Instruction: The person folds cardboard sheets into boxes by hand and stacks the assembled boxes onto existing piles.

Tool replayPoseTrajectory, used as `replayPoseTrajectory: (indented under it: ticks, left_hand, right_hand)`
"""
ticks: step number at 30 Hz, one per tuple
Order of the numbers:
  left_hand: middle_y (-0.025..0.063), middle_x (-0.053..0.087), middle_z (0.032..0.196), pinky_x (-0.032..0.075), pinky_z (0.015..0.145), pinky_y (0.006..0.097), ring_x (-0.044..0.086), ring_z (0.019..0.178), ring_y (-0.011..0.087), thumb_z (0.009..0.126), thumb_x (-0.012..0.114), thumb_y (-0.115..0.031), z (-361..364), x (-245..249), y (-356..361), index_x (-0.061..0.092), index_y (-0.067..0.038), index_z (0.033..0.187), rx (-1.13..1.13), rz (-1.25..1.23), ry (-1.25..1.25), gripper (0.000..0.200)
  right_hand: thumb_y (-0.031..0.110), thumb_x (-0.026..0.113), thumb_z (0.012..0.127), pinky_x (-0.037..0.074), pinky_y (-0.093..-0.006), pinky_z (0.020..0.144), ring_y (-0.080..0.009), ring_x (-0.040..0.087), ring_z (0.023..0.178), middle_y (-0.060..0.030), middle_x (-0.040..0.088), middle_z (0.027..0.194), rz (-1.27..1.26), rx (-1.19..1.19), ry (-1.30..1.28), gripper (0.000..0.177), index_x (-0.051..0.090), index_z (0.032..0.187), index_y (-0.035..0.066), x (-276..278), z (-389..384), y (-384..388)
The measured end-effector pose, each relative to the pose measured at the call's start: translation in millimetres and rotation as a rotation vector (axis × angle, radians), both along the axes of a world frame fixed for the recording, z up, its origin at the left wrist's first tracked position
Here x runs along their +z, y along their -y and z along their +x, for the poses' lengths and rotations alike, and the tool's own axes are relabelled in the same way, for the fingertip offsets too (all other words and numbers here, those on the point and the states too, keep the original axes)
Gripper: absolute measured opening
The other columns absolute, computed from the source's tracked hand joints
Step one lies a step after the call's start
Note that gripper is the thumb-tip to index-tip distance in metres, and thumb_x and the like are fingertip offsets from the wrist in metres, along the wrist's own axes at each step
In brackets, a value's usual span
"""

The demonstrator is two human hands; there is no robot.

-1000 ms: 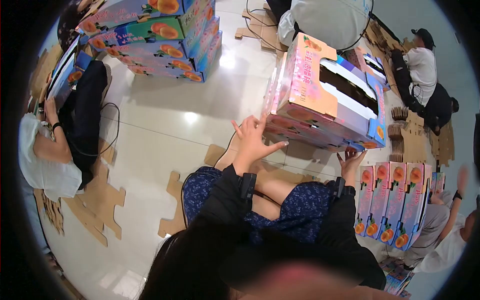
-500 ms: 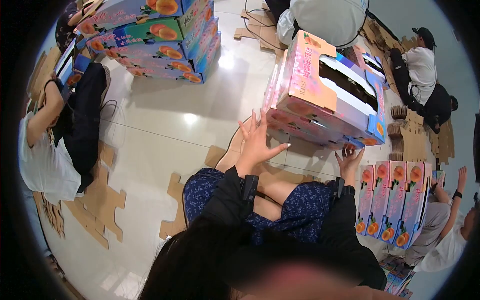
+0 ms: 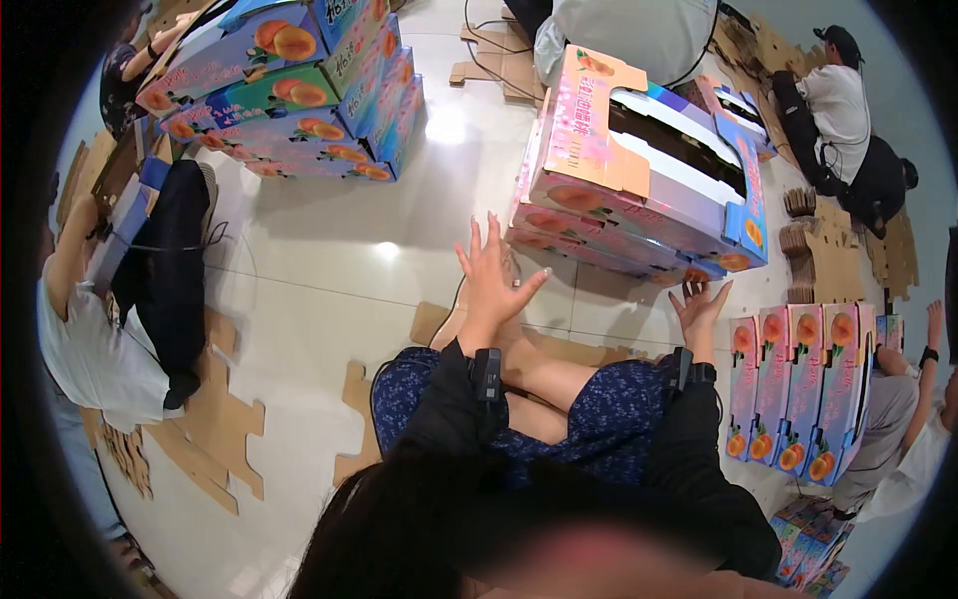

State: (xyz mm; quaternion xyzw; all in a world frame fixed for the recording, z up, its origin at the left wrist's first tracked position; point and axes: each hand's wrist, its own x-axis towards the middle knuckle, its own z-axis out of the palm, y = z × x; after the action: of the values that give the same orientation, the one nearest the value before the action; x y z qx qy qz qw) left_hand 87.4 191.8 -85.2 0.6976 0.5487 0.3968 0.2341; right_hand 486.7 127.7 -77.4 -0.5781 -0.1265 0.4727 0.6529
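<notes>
In front of me a stack of peach-printed fruit boxes (image 3: pixel 599 190) stands on the floor, the top one with a long dark opening between white flaps. My left hand (image 3: pixel 491 285) is raised over my lap, fingers spread, just short of the stack's near left corner and holding nothing. Close by the stack's near right corner is my right hand (image 3: pixel 701 307), palm up with fingers apart and likewise bare. Both wrists wear dark bands over black sleeves.
Another tall stack of fruit boxes (image 3: pixel 299 90) rises at upper left. Several boxes (image 3: pixel 798 389) stand upright on my right. Flat cardboard pieces (image 3: pixel 215 409) lie about the floor. People sit at the left (image 3: pixel 110 339), at the right (image 3: pixel 913 449) and farther back (image 3: pixel 838 120).
My left hand has drawn back slightly from the stack, and my right hand has turned its palm more upward. The view has shifted a little. The seated person at left has moved their arms.
</notes>
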Motion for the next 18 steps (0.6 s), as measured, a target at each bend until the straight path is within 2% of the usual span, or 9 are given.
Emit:
replayPoseTrajectory:
  ticks: [4,7,10,13,16,18]
  left_hand:
    - [0.0232,0.040,0.151,0.000,0.114,0.0679,0.022,0.147,0.0427,0.076,0.073,-0.061,-10.0,9.6,-6.3,0.031,0.004,0.151,-0.010,-0.023,-0.070,0.108]
    - [0.0217,0.047,0.147,0.001,0.113,0.0689,0.028,0.145,0.0404,0.076,0.074,-0.060,-12.8,8.3,-11.8,0.037,0.002,0.149,0.050,-0.054,-0.029,0.103]
    - [0.0226,0.050,0.143,0.003,0.114,0.0677,0.034,0.143,0.0387,0.075,0.075,-0.059,-11.8,4.3,-21.8,0.040,0.002,0.147,0.020,-0.084,-0.014,0.101]
    - [0.0228,0.053,0.140,0.005,0.116,0.0653,0.038,0.141,0.0376,0.075,0.076,-0.058,-10.3,-1.1,-30.3,0.043,0.002,0.145,0.008,-0.133,-0.019,0.099]
    - [0.0224,0.055,0.139,0.008,0.117,0.0626,0.043,0.138,0.0372,0.077,0.076,-0.055,-11.6,-5.1,-35.2,0.045,0.001,0.144,-0.010,-0.096,-0.021,0.093]
    - [0.0208,0.056,0.139,0.011,0.118,0.0582,0.045,0.135,0.0352,0.081,0.075,-0.048,-19.6,-5.6,-36.4,0.044,-0.003,0.146,-0.013,-0.137,0.058,0.084]
  right_hand:
    - [0.088,0.035,0.083,0.017,-0.0630,0.114,-0.0245,0.028,0.144,-0.0059,0.038,0.148,0.004,-0.041,-0.041,0.104,0.028,0.153,0.012,-3.1,0.6,-1.9]
    - [0.084,0.036,0.085,0.017,-0.0611,0.116,-0.0251,0.028,0.145,-0.0070,0.035,0.154,0.016,0.030,-0.017,0.101,0.025,0.155,0.012,-1.9,-0.4,0.9]
    - [0.083,0.036,0.087,0.018,-0.0608,0.116,-0.0240,0.030,0.144,-0.0057,0.035,0.153,0.029,0.052,-0.019,0.098,0.026,0.155,0.013,-2.4,-2.0,0.7]
    - [0.086,0.034,0.085,0.019,-0.0605,0.115,-0.0215,0.025,0.147,-0.0030,0.037,0.152,0.008,0.088,0.027,0.099,0.028,0.155,0.016,-4.7,-5.3,-1.8]
    - [0.083,0.032,0.088,0.020,-0.0592,0.116,-0.0260,0.022,0.149,-0.0066,0.027,0.160,0.020,0.162,0.049,0.099,0.022,0.157,0.013,-6.9,-12.9,-1.8]
    - [0.083,0.037,0.086,0.017,-0.0601,0.117,-0.0325,0.013,0.151,-0.0066,0.022,0.163,0.048,0.232,0.039,0.100,0.018,0.159,0.016,-13.4,-16.0,-2.4]
